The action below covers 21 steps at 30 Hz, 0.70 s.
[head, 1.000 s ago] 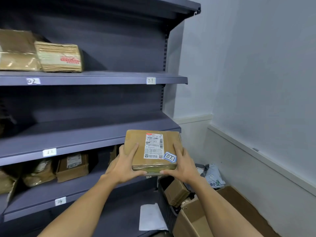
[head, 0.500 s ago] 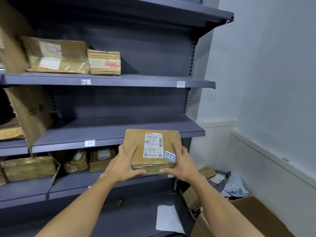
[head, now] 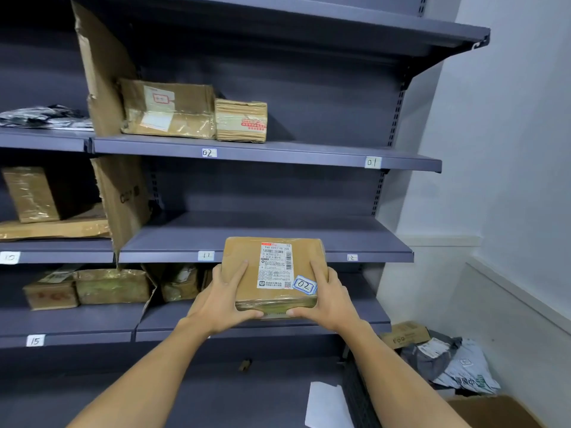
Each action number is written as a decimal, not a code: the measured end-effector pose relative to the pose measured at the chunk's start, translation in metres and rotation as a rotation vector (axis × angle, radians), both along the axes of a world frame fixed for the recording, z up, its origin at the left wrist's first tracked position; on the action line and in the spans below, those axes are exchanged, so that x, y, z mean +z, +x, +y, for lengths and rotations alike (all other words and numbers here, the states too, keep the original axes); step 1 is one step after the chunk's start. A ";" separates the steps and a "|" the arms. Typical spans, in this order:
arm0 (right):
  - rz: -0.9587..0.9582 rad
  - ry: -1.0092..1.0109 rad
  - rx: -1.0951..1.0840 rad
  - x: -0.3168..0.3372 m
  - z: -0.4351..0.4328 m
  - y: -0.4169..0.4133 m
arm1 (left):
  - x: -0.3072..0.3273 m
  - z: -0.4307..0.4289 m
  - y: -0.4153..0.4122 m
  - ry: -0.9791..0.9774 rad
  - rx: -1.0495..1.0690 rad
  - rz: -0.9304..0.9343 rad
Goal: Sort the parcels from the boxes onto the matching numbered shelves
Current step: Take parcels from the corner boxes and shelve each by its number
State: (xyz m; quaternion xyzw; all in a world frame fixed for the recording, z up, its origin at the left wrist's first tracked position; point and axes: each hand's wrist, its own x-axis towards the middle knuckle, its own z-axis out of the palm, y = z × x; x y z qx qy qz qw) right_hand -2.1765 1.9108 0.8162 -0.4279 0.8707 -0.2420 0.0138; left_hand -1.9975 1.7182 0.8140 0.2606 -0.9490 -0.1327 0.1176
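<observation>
A white sheet (head: 327, 406) is seen lying on the dark bottom deck nearest the camera. The corner of an open cardboard box (head: 494, 412) is seen at the lower right. Just behind it, grey mailer bags (head: 457, 362) are heaped against the wall beside a small brown carton (head: 404, 333).

Above these, a flat brown parcel (head: 244, 251) is held in mid-air in front of the shelving, gripped from both sides. The left hand (head: 224, 299) is curled round its left edge and the right hand (head: 327, 299) round its right edge. Both thumbs are pressed along the near edge and the fingers are laid over the top face. A white shipping label (head: 276, 264) is turned up towards the camera, and a blue-edged sticker (head: 304, 285) marked "02" is stuck at the near right corner, just beside the right hand's fingers.

The parcel is seen between the shelf tags "11" (head: 206, 256) and "12" (head: 352, 257), with part of that shelf edge covered by it. On the shelf above, tagged "02" (head: 209, 153) and "01" (head: 372, 162), a large taped carton (head: 168, 109) and a smaller carton (head: 241, 120) are set touching side by side over the "02" tag. The large one is placed next to a tall cardboard divider (head: 105, 72)
</observation>
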 end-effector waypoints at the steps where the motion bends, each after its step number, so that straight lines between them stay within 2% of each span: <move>1: -0.006 -0.002 0.005 0.001 -0.004 -0.002 | 0.001 -0.001 0.001 0.004 0.014 0.001; 21: 0.036 -0.028 0.174 0.049 -0.058 -0.015 | 0.043 -0.033 0.013 -0.051 0.163 0.016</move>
